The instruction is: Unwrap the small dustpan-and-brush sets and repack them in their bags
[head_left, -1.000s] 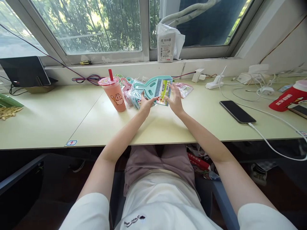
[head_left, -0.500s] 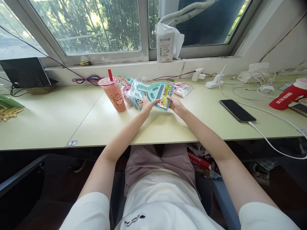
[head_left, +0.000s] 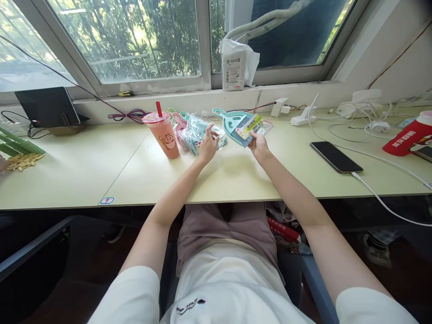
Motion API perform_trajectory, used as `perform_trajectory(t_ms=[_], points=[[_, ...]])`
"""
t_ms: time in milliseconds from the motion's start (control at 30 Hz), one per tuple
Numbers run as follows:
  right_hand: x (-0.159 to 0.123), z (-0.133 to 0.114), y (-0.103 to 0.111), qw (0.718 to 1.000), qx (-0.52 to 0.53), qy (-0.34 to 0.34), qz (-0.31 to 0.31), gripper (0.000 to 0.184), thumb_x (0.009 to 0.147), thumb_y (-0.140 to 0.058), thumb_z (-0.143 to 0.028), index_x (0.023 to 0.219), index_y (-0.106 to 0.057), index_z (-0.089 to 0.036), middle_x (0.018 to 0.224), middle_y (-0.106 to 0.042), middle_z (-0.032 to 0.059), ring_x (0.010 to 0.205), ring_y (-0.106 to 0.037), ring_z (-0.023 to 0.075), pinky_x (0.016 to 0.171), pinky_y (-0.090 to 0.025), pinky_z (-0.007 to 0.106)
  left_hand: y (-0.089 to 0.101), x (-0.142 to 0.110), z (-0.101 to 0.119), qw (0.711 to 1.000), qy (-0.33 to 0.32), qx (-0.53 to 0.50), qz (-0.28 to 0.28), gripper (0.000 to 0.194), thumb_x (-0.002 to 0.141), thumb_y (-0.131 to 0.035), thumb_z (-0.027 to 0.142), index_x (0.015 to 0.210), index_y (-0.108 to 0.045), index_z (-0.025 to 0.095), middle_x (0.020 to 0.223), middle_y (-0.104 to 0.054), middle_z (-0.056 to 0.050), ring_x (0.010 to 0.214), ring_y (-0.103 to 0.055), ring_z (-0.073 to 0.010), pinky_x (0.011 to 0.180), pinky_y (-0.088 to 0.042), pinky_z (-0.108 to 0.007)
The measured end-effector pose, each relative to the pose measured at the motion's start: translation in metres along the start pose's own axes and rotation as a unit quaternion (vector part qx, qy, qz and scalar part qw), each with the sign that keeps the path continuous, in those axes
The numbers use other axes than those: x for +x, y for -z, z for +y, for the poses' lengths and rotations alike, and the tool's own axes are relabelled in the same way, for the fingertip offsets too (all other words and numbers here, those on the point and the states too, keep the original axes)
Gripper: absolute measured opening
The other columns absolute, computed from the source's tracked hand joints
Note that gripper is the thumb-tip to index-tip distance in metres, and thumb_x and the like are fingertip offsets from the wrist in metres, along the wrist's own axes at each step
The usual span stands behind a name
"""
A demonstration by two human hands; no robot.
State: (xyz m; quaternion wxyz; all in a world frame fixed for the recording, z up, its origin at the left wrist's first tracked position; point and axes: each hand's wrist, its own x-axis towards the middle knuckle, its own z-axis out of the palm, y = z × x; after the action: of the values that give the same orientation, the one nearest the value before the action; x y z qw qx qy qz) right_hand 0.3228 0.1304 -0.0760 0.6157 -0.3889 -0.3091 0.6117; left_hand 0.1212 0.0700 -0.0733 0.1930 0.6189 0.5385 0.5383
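Note:
A mint-green mini dustpan and brush set (head_left: 232, 120) with a yellow-green label is pinched at its lower right corner by my right hand (head_left: 259, 146). Its handle points up and to the left, over the back of the desk. My left hand (head_left: 208, 146) is raised with fingers apart, holding nothing. Just behind those fingers lies a pile of clear-bagged sets (head_left: 193, 130) in pink and green. Partly hidden behind the held set is a pink packaged piece (head_left: 267, 127) on the desk.
A pink drink cup (head_left: 164, 137) with a red straw stands left of the pile. On the right lie a charging phone (head_left: 335, 156), a power strip (head_left: 303, 117), tangled white cables and a red cup (head_left: 401, 140). A tablet (head_left: 47, 108) stands at the far left.
My left hand has let go of the dustpan set and lifted off it. My right hand has carried the set to the right, away from the bagged pile. The view has shifted slightly.

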Motion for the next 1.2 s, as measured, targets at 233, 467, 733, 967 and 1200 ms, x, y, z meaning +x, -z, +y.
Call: perform_trajectory(t_ms=[233,467,733,967,1200], points=[[0.005,0.0,0.009,1.0,0.008,-0.006,0.023,0.023,0.093,-0.054,-0.013,0.113,-0.063,-0.019,0.085,-0.076,-0.0003,0.072,-0.073,0.0143,0.072,-0.063,0.027,0.008,0.003,-0.015,0.965,-0.073,0.247,-0.044,0.054,0.084,-0.07,0.02,0.136,-0.056,0.019,0.148,-0.049,-0.017,0.145,-0.036,-0.0334,0.123,-0.03,-0.045],[0.003,0.0,0.009,1.0,0.02,-0.013,0.018,0.02,0.096,-0.051,-0.013,0.111,-0.064,-0.019,0.087,-0.077,0.0003,0.074,-0.073,0.0142,0.072,-0.063,0.026,0.013,0.004,-0.019,0.958,-0.087,0.259,-0.083,0.055,0.079,-0.078,0.029,0.132,-0.065,0.023,0.127,-0.066,-0.015,0.136,-0.049,-0.0369,0.127,-0.019,-0.052],[0.004,0.002,0.009,1.0,0.009,-0.014,0.01,0.02,0.096,-0.053,-0.013,0.111,-0.065,-0.019,0.082,-0.076,-0.0013,0.071,-0.073,0.0142,0.071,-0.063,0.027,-0.001,-0.005,-0.009,0.967,-0.113,0.211,-0.083,0.061,0.077,-0.073,0.023,0.137,-0.064,0.022,0.135,-0.064,-0.015,0.145,-0.042,-0.0358,0.131,-0.005,-0.056],[0.006,0.002,0.011,0.999,0.003,-0.019,0.033,0.022,0.097,-0.052,-0.014,0.113,-0.064,-0.02,0.084,-0.076,-0.0007,0.071,-0.073,0.0144,0.071,-0.064,0.027,0.018,0.004,0.0,0.981,-0.103,0.163,0.031,0.036,0.089,-0.047,0.011,0.089,-0.077,0.031,0.116,-0.072,-0.007,0.136,-0.049,-0.03,0.133,-0.008,-0.056],[0.009,0.0,0.013,0.999,-0.01,-0.026,0.031,0.023,0.096,-0.049,-0.012,0.111,-0.065,-0.019,0.083,-0.076,0.0,0.073,-0.074,0.0156,0.072,-0.064,0.029,0.046,0.012,-0.008,0.967,-0.063,0.216,0.122,0.035,0.082,-0.048,0.006,0.084,-0.075,0.028,0.126,-0.066,-0.008,0.145,-0.04,-0.0294,0.133,-0.001,-0.057]])
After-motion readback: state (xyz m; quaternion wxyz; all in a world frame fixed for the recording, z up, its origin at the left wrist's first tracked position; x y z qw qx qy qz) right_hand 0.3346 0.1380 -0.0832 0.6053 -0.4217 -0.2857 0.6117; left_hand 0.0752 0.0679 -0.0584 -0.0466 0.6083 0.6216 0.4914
